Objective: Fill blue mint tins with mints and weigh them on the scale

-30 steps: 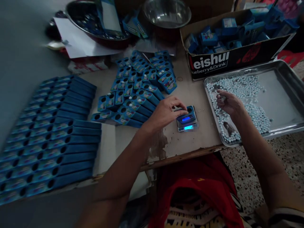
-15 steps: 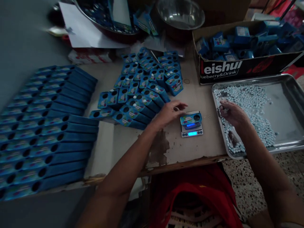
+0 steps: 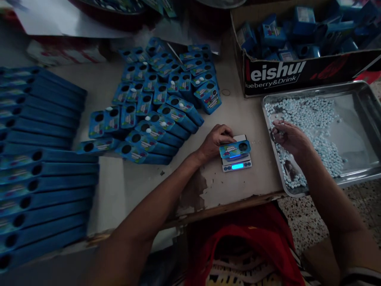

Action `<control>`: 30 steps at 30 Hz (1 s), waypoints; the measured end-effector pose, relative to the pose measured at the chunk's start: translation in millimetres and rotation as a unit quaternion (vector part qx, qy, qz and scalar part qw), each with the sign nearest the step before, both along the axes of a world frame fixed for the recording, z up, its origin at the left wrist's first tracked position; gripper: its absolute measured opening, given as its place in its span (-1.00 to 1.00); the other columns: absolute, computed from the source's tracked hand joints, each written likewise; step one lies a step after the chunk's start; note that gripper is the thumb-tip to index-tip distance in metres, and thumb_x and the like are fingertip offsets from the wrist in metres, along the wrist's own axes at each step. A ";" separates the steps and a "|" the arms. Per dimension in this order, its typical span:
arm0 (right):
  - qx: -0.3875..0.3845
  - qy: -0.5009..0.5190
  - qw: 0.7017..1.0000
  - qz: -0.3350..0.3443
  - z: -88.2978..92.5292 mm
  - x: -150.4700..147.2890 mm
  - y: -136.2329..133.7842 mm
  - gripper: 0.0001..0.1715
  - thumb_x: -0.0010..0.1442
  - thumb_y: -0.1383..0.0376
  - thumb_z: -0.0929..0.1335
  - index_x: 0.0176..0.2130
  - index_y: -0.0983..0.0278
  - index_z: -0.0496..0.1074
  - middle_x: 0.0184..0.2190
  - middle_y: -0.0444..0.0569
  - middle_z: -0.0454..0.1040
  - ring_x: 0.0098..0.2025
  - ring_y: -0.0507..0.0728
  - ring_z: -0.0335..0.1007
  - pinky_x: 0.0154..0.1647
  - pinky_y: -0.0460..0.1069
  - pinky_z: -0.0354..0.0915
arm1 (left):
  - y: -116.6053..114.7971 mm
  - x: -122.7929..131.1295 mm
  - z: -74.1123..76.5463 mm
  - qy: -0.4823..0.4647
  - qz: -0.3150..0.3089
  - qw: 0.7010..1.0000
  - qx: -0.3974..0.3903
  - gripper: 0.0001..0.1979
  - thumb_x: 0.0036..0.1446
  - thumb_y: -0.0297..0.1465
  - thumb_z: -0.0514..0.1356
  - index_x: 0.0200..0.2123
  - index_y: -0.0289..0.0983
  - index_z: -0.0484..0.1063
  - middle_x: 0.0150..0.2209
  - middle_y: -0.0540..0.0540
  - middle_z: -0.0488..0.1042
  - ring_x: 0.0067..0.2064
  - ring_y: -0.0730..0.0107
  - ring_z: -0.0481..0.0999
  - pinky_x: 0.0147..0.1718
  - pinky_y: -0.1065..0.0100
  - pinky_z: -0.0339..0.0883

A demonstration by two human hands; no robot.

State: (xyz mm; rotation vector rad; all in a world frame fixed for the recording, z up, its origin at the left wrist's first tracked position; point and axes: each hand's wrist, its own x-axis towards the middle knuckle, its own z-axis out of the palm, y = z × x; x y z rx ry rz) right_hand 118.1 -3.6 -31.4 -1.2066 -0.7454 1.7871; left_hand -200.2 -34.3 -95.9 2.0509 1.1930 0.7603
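A small blue candy box (image 3: 234,149) with a dark round hole in its top is on a small digital scale (image 3: 237,166) with a lit blue display. My left hand (image 3: 216,140) grips the box at its back left, and part of its fingers is hidden behind it. Over the left side of a metal tray (image 3: 358,129), my right hand (image 3: 290,137) has its fingers curled together; what they hold, if anything, is too small to make out. Small pale candies (image 3: 324,159) lie loose in the tray around that hand.
Several blue boxes (image 3: 151,133) stand grouped left of the scale, a few with pale candies on top. Long rows of blue boxes (image 3: 50,171) fill the far left. Behind the tray is a cardboard carton (image 3: 274,75) of blue boxes. The table's worn edge (image 3: 232,206) runs in front.
My left hand has come down onto the box on the scale and closed on it. My right hand stays over the tray. The view has shifted, so the box groups appear farther left.
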 end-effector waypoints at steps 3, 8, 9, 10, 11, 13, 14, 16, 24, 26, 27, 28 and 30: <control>0.004 0.000 1.000 -0.007 -0.5 0.1 1.6 -0.73 0.11 0.40 0.64 -0.29 0.26 0.54 -0.45 -0.15 0.48 -0.51 -0.09 0.31 -0.59 -0.25 0.19 | -4.6 -2.4 7.7 -0.006 0.047 0.999 -0.014 -0.83 0.22 -0.22 0.44 -0.29 -0.20 0.70 -0.15 -0.16 0.60 -0.01 0.15 0.55 0.13 0.14 0.45; 0.026 -0.016 0.999 -0.029 1.3 3.2 3.2 -0.78 0.09 0.40 0.63 -0.27 0.27 0.59 -0.45 -0.11 0.51 -0.49 -0.07 0.34 -0.58 -0.24 0.24 | -28.4 -14.1 56.9 -0.077 0.289 0.954 0.005 -0.83 0.34 -0.24 0.35 -0.15 -0.22 0.59 -0.19 -0.07 0.63 -0.11 0.26 0.59 0.00 0.25 0.52; 0.034 -0.018 0.999 -0.030 1.7 3.2 3.4 -0.78 0.09 0.39 0.63 -0.28 0.28 0.60 -0.45 -0.10 0.52 -0.49 -0.07 0.33 -0.59 -0.24 0.22 | -35.8 -13.3 72.1 -0.079 0.295 0.952 0.027 -0.83 0.36 -0.23 0.35 -0.12 -0.20 0.59 -0.16 -0.06 0.63 -0.10 0.26 0.59 0.01 0.25 0.53; 0.045 -0.021 0.998 -0.031 1.9 2.7 3.5 -0.78 0.08 0.38 0.64 -0.28 0.28 0.61 -0.46 -0.10 0.52 -0.50 -0.07 0.33 -0.60 -0.24 0.20 | -43.1 -10.2 87.2 -0.071 0.276 0.958 0.046 -0.82 0.37 -0.22 0.36 -0.11 -0.19 0.60 -0.14 -0.07 0.63 -0.07 0.24 0.60 0.05 0.23 0.53; 0.056 -0.024 0.998 -0.028 2.0 1.7 3.4 -0.76 0.07 0.36 0.66 -0.29 0.28 0.61 -0.46 -0.09 0.53 -0.50 -0.07 0.33 -0.61 -0.24 0.19 | -49.5 -4.8 101.1 -0.055 0.239 0.968 0.059 -0.83 0.37 -0.21 0.37 -0.12 -0.18 0.61 -0.12 -0.07 0.63 -0.04 0.21 0.60 0.09 0.19 0.53; 0.075 -0.032 0.997 -0.010 2.2 -1.2 2.5 -0.71 0.06 0.30 0.69 -0.30 0.26 0.61 -0.47 -0.09 0.53 -0.50 -0.07 0.32 -0.60 -0.24 0.21 | -57.7 11.0 121.6 -0.017 0.145 0.987 0.068 -0.86 0.36 -0.24 0.41 -0.17 -0.18 0.65 -0.13 -0.10 0.63 -0.01 0.14 0.61 0.13 0.12 0.53; 0.081 -0.036 0.996 0.003 3.1 -2.8 1.6 -0.69 0.06 0.27 0.71 -0.30 0.26 0.61 -0.48 -0.10 0.53 -0.50 -0.06 0.32 -0.58 -0.23 0.23 | -59.4 19.4 127.1 -0.001 0.103 0.992 0.069 -0.88 0.35 -0.27 0.42 -0.19 -0.19 0.66 -0.13 -0.11 0.62 -0.01 0.12 0.61 0.14 0.10 0.52; 0.094 -0.044 0.994 0.033 8.4 -5.5 -1.0 -0.64 0.05 0.22 0.73 -0.30 0.24 0.61 -0.50 -0.13 0.52 -0.51 -0.07 0.31 -0.56 -0.23 0.24 | -59.3 32.0 129.9 0.015 0.056 0.996 0.070 -0.95 0.31 -0.36 0.43 -0.19 -0.20 0.70 -0.13 -0.13 0.62 -0.01 0.11 0.63 0.13 0.09 0.52; 0.187 -0.144 0.934 0.269 78.8 -32.4 -19.5 -0.79 0.31 0.21 0.62 -0.22 0.26 0.62 -0.49 -0.09 0.49 -0.48 -0.01 0.28 -0.50 -0.13 0.14 | -88.3 -13.8 110.7 -0.079 0.229 0.965 0.103 -0.86 0.30 -0.30 0.41 -0.11 -0.18 0.73 -0.13 -0.09 0.68 -0.08 0.24 0.64 -0.03 0.23 0.57; 0.210 -0.227 0.893 0.327 93.6 -46.9 -24.3 -0.87 0.38 0.27 0.56 -0.23 0.25 0.61 -0.51 -0.11 0.48 -0.49 0.00 0.26 -0.47 -0.10 0.13 | -107.1 -32.0 104.3 -0.094 0.274 0.955 0.062 -0.84 0.24 -0.26 0.43 -0.16 -0.18 0.73 -0.19 -0.06 0.69 -0.15 0.27 0.65 -0.08 0.25 0.58; 0.229 -0.274 0.866 0.349 99.0 -53.7 -26.6 -0.90 0.38 0.29 0.54 -0.22 0.25 0.61 -0.51 -0.12 0.48 -0.48 0.00 0.26 -0.45 -0.08 0.13 | -116.8 -39.4 101.0 -0.096 0.291 0.951 0.042 -0.83 0.22 -0.24 0.43 -0.17 -0.19 0.73 -0.22 -0.05 0.70 -0.17 0.28 0.66 -0.09 0.26 0.58; 0.254 -0.321 0.835 0.367 103.4 -59.8 -28.7 -0.93 0.38 0.32 0.52 -0.22 0.25 0.62 -0.50 -0.13 0.49 -0.47 0.01 0.27 -0.41 -0.06 0.15 | -126.1 -45.7 98.0 -0.095 0.307 0.947 0.027 -0.81 0.21 -0.22 0.43 -0.18 -0.19 0.72 -0.22 -0.05 0.71 -0.18 0.28 0.67 -0.08 0.26 0.58; 0.314 -0.403 0.766 0.390 109.2 -68.6 -32.3 -0.95 0.35 0.38 0.49 -0.19 0.26 0.64 -0.46 -0.14 0.51 -0.41 0.03 0.32 -0.33 -0.03 0.17 | -142.9 -55.8 92.8 -0.082 0.337 0.938 0.020 -0.77 0.20 -0.18 0.41 -0.20 -0.20 0.72 -0.23 -0.05 0.72 -0.17 0.26 0.69 -0.05 0.25 0.59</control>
